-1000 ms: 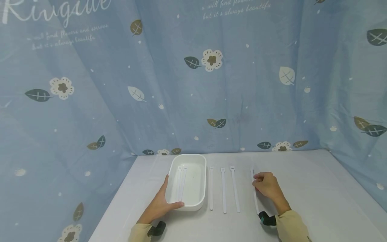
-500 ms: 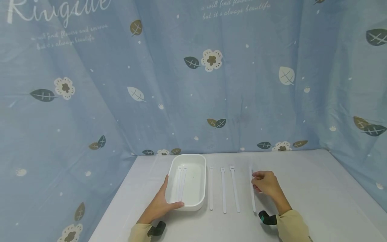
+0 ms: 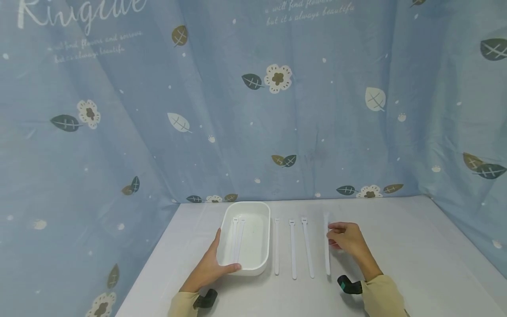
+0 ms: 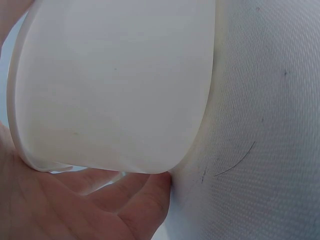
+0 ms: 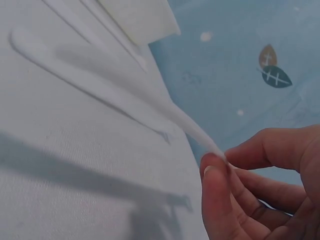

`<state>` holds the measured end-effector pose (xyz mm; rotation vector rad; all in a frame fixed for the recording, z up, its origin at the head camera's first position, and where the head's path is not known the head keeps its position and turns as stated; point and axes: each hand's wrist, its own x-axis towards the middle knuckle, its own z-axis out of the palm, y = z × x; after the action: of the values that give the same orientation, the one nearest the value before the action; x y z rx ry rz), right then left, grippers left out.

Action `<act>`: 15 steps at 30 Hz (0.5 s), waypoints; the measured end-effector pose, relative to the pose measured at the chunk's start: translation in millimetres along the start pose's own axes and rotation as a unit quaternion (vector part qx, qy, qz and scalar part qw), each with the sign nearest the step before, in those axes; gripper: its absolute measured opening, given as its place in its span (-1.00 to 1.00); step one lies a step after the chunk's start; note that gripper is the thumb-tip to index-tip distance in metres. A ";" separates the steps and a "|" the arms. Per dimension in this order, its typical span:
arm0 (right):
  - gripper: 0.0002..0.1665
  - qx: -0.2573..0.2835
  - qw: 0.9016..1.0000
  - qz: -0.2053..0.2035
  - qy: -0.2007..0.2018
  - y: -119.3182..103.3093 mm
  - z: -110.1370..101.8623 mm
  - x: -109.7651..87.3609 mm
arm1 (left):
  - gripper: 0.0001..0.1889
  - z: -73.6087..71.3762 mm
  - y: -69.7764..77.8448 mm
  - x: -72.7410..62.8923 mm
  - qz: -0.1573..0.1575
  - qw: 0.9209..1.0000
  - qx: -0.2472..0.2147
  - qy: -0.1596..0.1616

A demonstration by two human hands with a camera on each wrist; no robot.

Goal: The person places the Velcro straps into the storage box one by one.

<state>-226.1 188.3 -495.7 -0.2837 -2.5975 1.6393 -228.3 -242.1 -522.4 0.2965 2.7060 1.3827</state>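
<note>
My right hand (image 3: 346, 237) pinches a white cable tie (image 3: 326, 246) between thumb and fingertips. In the right wrist view this cable tie (image 5: 150, 102) is lifted above the tabletop, blurred toward its far end. My left hand (image 3: 211, 266) holds the white plastic basin (image 3: 261, 269) by its left side and near rim. The left wrist view has my left fingers (image 4: 145, 200) against the basin's outer wall (image 4: 120, 90). Two cable ties (image 3: 237, 240) lie inside the basin. On the table right of it lie a cable tie (image 3: 277, 246), a second cable tie (image 3: 293, 248) and a third cable tie (image 3: 307, 246).
A white-covered table (image 3: 400, 246) bears everything. Behind it and along both sides hangs a blue curtain (image 3: 317, 132) printed with flowers and leaves. Dark wrist-worn cameras sit at both cuffs, the right camera (image 3: 349, 285) close to the tabletop.
The pinched cable tie has come slightly left and swung from slanted to nearly straight, its near end now off the table. My left hand and the basin have stayed still.
</note>
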 end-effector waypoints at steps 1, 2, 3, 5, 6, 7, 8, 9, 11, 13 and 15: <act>-0.58 0.004 1.000 0.000 -0.001 -0.8 0.2 -0.2 | 0.44 -0.1 0.3 -0.1 -0.001 1.000 -0.001 0.000; -0.58 0.007 1.000 0.001 -0.003 -1.8 0.4 -0.8 | 0.44 -0.2 0.3 -0.2 -0.002 1.000 -0.002 -0.002; -0.58 0.010 1.000 0.004 -0.003 -2.6 0.8 -1.0 | 0.44 -0.2 0.4 -0.3 -0.003 1.000 -0.002 -0.003; -0.57 0.015 1.000 0.004 -0.005 -3.9 1.3 -1.1 | 0.44 -0.4 0.5 -0.5 -0.005 1.000 -0.004 -0.004; -0.56 0.019 1.000 0.003 -0.007 -4.6 1.6 -1.2 | 0.44 -0.5 0.6 -0.6 -0.006 1.000 -0.003 -0.004; -0.56 0.023 1.000 0.002 -0.008 -5.0 1.9 -1.0 | 0.44 -0.6 0.5 -0.6 -0.006 1.000 -0.003 -0.004; -0.56 0.026 1.000 0.002 -0.008 -5.3 2.5 -0.9 | 0.44 -0.6 0.5 -0.5 -0.005 1.000 -0.002 -0.004; -0.55 0.029 1.000 0.000 -0.008 -5.7 3.0 -0.6 | 0.44 -0.6 0.5 -0.4 -0.004 1.000 -0.003 -0.004; -0.55 0.036 0.999 -0.003 -0.010 -6.8 4.1 -0.6 | 0.44 -0.5 0.1 0.0 -0.003 1.000 -0.004 -0.004; -0.55 0.045 0.999 -0.008 -0.012 -8.9 5.2 -0.7 | 0.44 -0.5 -0.2 0.2 -0.001 1.000 -0.005 -0.004; -0.55 0.054 0.998 -0.009 -0.015 -11.4 6.6 -1.0 | 0.44 -0.3 -1.0 0.6 -0.002 1.000 -0.005 -0.003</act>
<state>-227.5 177.4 -488.3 -0.2318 -2.5131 1.7833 -229.1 -242.8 -523.1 0.2949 2.6928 1.3922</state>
